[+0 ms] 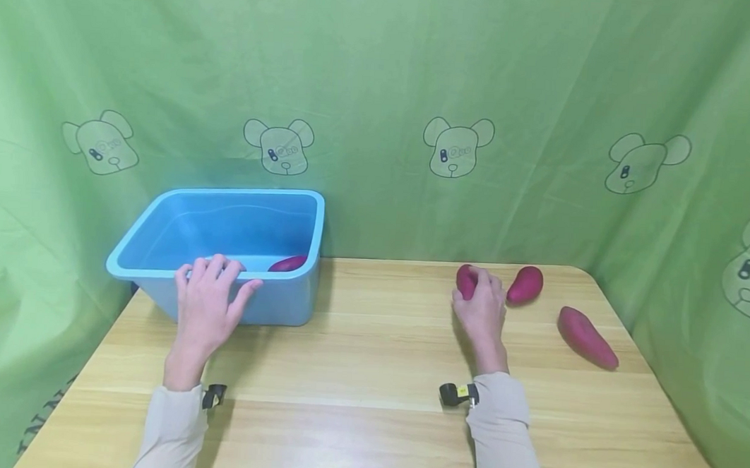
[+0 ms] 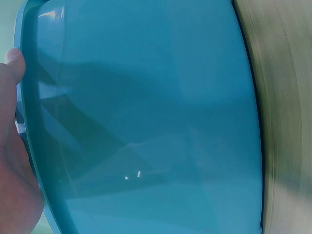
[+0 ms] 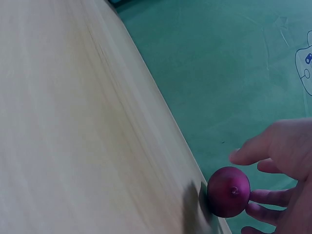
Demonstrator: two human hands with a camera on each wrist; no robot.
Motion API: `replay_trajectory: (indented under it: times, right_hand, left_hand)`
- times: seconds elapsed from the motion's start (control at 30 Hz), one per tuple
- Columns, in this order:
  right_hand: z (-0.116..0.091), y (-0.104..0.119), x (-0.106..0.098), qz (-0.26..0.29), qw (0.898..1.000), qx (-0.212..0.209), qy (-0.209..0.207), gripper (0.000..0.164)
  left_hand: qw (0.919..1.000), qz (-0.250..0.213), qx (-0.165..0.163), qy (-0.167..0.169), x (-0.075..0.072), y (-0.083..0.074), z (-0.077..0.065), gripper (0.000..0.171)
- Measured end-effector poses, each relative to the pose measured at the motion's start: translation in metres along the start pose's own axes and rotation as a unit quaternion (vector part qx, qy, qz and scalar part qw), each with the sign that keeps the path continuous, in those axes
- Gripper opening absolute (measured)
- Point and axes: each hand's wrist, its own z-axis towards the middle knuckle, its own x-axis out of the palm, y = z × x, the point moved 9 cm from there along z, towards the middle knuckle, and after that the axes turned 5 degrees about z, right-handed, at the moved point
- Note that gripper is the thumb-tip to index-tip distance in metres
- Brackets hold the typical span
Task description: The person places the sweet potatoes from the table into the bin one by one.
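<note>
A blue plastic bin (image 1: 288, 304) stands at the table's left side with a purple-red sweet potato (image 1: 288, 263) inside. My left hand (image 1: 206, 303) grips its near rim, fingers hooked over the edge; the left wrist view shows the thumb (image 2: 16, 63) at the rim. Toward the back right, my right hand (image 1: 481, 307) is at another sweet potato (image 3: 229, 192). Its fingertips appear to touch that potato's far side, while the thumb (image 3: 243, 155) looks apart from it. Two more sweet potatoes lie farther right, one near the back (image 1: 526, 286) and a longer one (image 1: 588, 338) nearer.
The wooden table (image 1: 367, 375) has its back edge just behind the right hand's sweet potato. A green curtain (image 1: 383, 86) printed with bear heads hangs behind the table and along both sides. Small black cameras sit at both wrists.
</note>
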Motion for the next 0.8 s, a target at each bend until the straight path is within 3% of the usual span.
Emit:
replay_trajectory:
  times: [0.43,0.8]
  right_hand:
    - [0.0000,0.0013,-0.0012,-0.024,1.000,-0.015,-0.010,0.062]
    - [-0.0001,-0.0027,0.0023,-0.029,1.000,-0.007,0.007,0.071]
  left_hand:
    - [1.0000,-0.002,0.000,0.002,-0.0007,0.0003,-0.0001,0.037]
    - [1.0000,0.003,0.000,0.003,-0.0004,0.0000,-0.0008,0.038]
